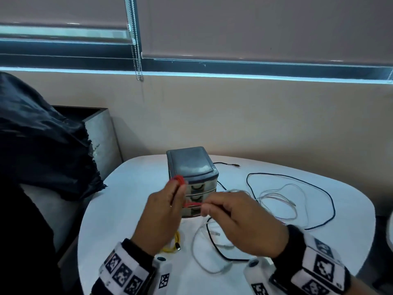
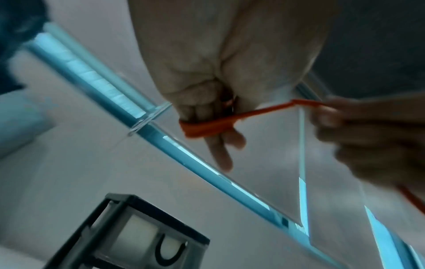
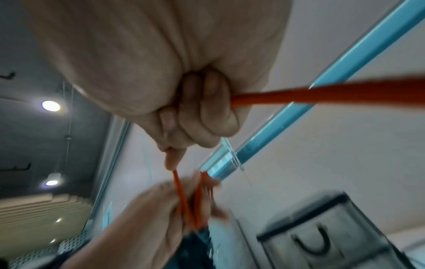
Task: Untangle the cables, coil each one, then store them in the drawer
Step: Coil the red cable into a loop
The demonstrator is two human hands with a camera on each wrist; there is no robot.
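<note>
The red cable (image 1: pixel 192 204) is held above the near middle of the desk (image 1: pixel 127 209), in front of the small drawer unit (image 1: pixel 192 179). Several turns of it are wound around two extended fingers (image 2: pixel 218 145) of the left hand (image 1: pixel 163 218), which serve as a form so that the coil keeps an even size; the remaining fingers appear folded in, clamping the turns in place. The free length is pinched between thumb and curled fingers of the right hand (image 1: pixel 240 220), and a short taut span is stretched between the two hands, probably so that each new turn is laid snugly. A further stretch of red cable is seen running away past the right hand in the right wrist view, so winding is judged to be unfinished.

On the desk to the right, a black cable (image 1: pixel 327 199) and white cables (image 1: pixel 282 201) are left loosely spread and overlapping, and a yellow cable (image 1: pixel 171 248) lies near, below the left hand. The drawers are seen closed, so one must be opened before storing.
</note>
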